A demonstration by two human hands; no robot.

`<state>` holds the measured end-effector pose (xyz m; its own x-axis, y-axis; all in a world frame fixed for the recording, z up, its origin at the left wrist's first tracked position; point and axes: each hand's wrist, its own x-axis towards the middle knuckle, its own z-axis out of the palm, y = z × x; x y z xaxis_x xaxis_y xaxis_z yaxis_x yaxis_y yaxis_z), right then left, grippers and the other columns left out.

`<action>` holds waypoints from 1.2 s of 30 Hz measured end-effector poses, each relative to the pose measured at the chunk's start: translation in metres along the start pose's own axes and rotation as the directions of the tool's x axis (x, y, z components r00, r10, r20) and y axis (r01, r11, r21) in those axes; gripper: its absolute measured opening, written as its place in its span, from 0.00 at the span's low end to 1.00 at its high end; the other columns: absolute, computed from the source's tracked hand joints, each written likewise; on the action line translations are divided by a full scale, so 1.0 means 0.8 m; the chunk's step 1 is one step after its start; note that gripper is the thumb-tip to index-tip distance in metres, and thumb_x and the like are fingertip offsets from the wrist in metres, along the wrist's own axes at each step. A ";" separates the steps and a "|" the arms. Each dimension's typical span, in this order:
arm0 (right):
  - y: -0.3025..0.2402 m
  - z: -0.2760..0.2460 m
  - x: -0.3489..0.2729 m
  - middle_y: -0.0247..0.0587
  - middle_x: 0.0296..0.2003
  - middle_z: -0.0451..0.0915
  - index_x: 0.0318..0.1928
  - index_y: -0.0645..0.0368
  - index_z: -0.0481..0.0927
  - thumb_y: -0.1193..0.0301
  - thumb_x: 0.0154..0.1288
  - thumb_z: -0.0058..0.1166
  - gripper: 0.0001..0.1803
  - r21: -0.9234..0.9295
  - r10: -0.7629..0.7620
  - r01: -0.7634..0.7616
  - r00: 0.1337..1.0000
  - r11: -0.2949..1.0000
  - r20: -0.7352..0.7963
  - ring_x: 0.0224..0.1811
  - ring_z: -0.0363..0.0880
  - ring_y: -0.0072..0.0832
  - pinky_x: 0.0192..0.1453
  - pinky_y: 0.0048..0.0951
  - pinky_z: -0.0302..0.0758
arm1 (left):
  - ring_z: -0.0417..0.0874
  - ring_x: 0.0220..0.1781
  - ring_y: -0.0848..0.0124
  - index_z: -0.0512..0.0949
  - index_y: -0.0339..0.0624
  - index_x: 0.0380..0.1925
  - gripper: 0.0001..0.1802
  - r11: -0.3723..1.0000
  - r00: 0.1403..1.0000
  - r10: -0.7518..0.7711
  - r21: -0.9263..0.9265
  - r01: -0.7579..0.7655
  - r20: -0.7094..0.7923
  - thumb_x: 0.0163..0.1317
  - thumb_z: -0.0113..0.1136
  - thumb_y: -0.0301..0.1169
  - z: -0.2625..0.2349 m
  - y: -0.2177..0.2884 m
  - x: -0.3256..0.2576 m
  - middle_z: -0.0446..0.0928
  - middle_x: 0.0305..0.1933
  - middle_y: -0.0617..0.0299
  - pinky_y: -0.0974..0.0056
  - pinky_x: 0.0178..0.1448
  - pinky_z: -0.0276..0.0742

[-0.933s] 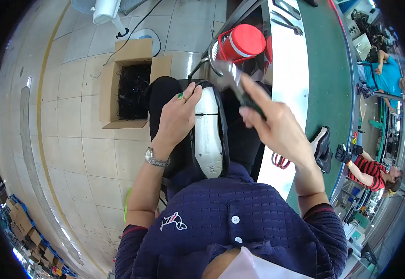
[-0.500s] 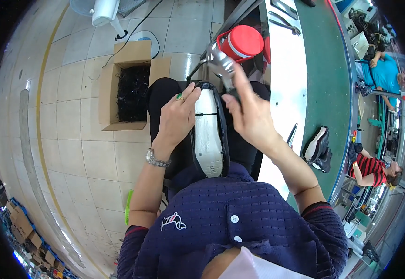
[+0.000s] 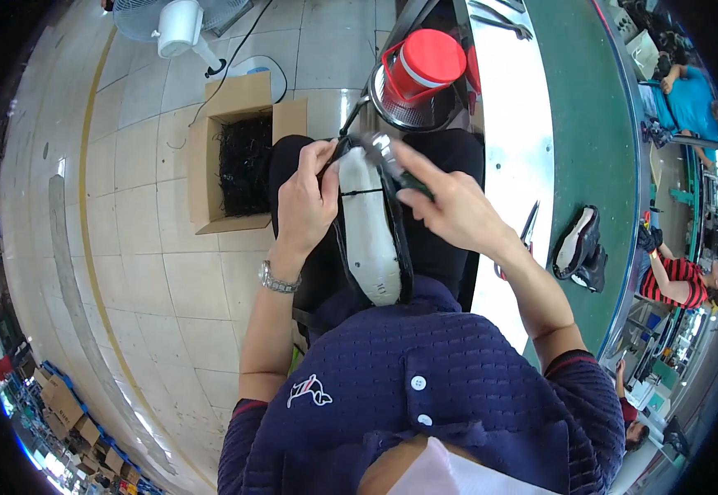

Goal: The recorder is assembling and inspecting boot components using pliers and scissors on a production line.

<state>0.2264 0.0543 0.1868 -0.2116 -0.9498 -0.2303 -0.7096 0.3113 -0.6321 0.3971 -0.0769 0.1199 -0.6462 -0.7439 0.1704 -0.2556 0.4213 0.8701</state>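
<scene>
Between the thighs on the lap lies the shoe (image 3: pixel 370 235), its pale sole side up and toe far; its near end has swung slightly right since the earlier frames. The left hand (image 3: pixel 308 194) grips the left edge of the toe between thumb and bent fingers, where before its fingers lay flatter along it. The right hand (image 3: pixel 454 206) is closed round the dark handle of the tool (image 3: pixel 384 155), forefinger along it. The tool's metal head, earlier raised off to the right of the toe, is now down at the toe; blur hides whether it touches. To the right, scissors (image 3: pixel 530 221) lie on the bench (image 3: pixel 514 124), with a pair of shoes (image 3: pixel 578 244) beyond on the green belt (image 3: pixel 586 144). Farther left stands a carton (image 3: pixel 200 186) of black scraps; far ahead, a red bucket (image 3: pixel 432 59).
</scene>
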 end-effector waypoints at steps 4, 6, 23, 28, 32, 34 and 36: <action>0.056 -0.006 -0.037 0.43 0.29 0.83 0.73 0.51 0.55 0.70 0.70 0.49 0.33 0.442 0.489 -0.362 0.845 0.821 -0.216 0.28 0.83 0.29 0.34 0.33 0.79 | 0.84 0.47 0.55 0.70 0.41 0.56 0.17 0.999 1.000 0.018 0.043 -0.017 -0.005 0.66 0.52 0.25 0.003 0.008 0.001 0.80 0.51 0.49 0.59 0.48 0.79; 0.133 -0.001 -0.050 0.50 0.35 0.84 0.72 0.52 0.57 0.67 0.71 0.48 0.31 0.253 0.590 -0.533 0.729 0.808 -0.348 0.33 0.85 0.38 0.40 0.40 0.80 | 0.83 0.49 0.54 0.72 0.48 0.61 0.22 0.995 0.999 0.047 0.092 -0.049 0.018 0.66 0.51 0.24 0.009 0.006 0.006 0.80 0.53 0.52 0.59 0.49 0.79; 0.229 0.103 -0.276 0.52 0.37 0.84 0.53 0.64 0.74 0.68 0.58 0.65 0.25 0.354 0.846 -0.802 0.320 0.482 -0.427 0.39 0.84 0.42 0.45 0.38 0.77 | 0.82 0.56 0.62 0.75 0.49 0.60 0.22 0.973 0.995 -0.026 0.232 0.003 0.092 0.68 0.47 0.21 -0.004 0.010 0.002 0.80 0.56 0.53 0.65 0.56 0.75; 0.208 0.079 -0.273 0.40 0.31 0.81 0.52 0.68 0.72 0.70 0.62 0.61 0.21 0.911 0.895 -0.335 0.440 0.242 -0.076 0.29 0.80 0.24 0.33 0.22 0.76 | 0.80 0.47 0.75 0.69 0.37 0.63 0.22 0.958 0.966 -0.255 -0.130 0.257 0.035 0.74 0.49 0.36 0.001 0.021 -0.008 0.79 0.58 0.52 0.70 0.54 0.74; 0.099 0.027 -0.204 0.31 0.29 0.75 0.53 0.64 0.73 0.59 0.57 0.68 0.29 0.917 0.614 -0.270 0.788 0.295 0.034 0.28 0.74 0.19 0.34 0.16 0.71 | 0.77 0.56 0.69 0.63 0.39 0.68 0.28 0.892 0.977 -0.211 -0.413 0.186 -0.014 0.73 0.51 0.37 -0.003 0.008 -0.045 0.70 0.66 0.50 0.65 0.59 0.72; 0.062 0.018 -0.177 0.28 0.28 0.72 0.53 0.62 0.74 0.48 0.50 0.71 0.38 0.918 0.311 -0.314 0.922 0.244 0.232 0.27 0.71 0.17 0.33 0.16 0.70 | 0.76 0.58 0.66 0.61 0.39 0.70 0.32 0.929 0.987 -0.161 -0.340 0.143 -0.024 0.70 0.55 0.39 0.004 0.013 -0.058 0.70 0.65 0.50 0.63 0.60 0.71; 0.037 0.022 -0.156 0.26 0.26 0.70 0.54 0.61 0.75 0.35 0.41 0.69 0.49 0.869 0.131 -0.446 0.895 0.214 0.427 0.25 0.70 0.15 0.29 0.14 0.67 | 0.74 0.62 0.61 0.56 0.38 0.71 0.37 0.955 0.974 -0.228 -0.193 0.225 0.008 0.68 0.58 0.39 0.012 0.018 -0.069 0.69 0.66 0.47 0.62 0.61 0.71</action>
<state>0.2435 0.1828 0.1838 0.0051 -0.7963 -0.6049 0.5267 0.5163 -0.6753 0.4220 -0.0249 0.1189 -0.5762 -0.8165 -0.0361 -0.2509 0.1347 0.9586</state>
